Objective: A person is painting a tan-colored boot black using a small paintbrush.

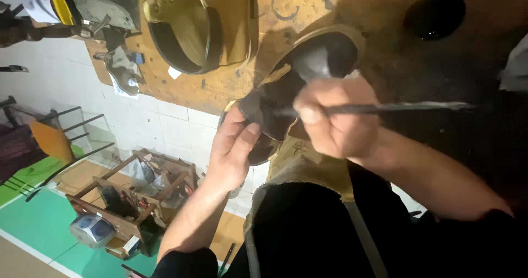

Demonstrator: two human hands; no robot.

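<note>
My left hand [234, 148] grips the near end of a tan shoe with a dark lining [308, 63], thumb pressed on its dark inner flap. The shoe lies on the wooden workbench [308, 8] with its opening facing me. My right hand [335, 118] is closed around a long thin dark brush [401, 108] held roughly level, its tip end pointing left over the shoe's opening. The handle sticks out to the right.
A second tan shoe upper [198, 30] lies on the bench at the back. A dark round dish [434, 15] sits at the right. Tools and scraps [118, 58] crowd the bench's left end. Below left, a wooden stool [137, 195] stands on a tiled and green floor.
</note>
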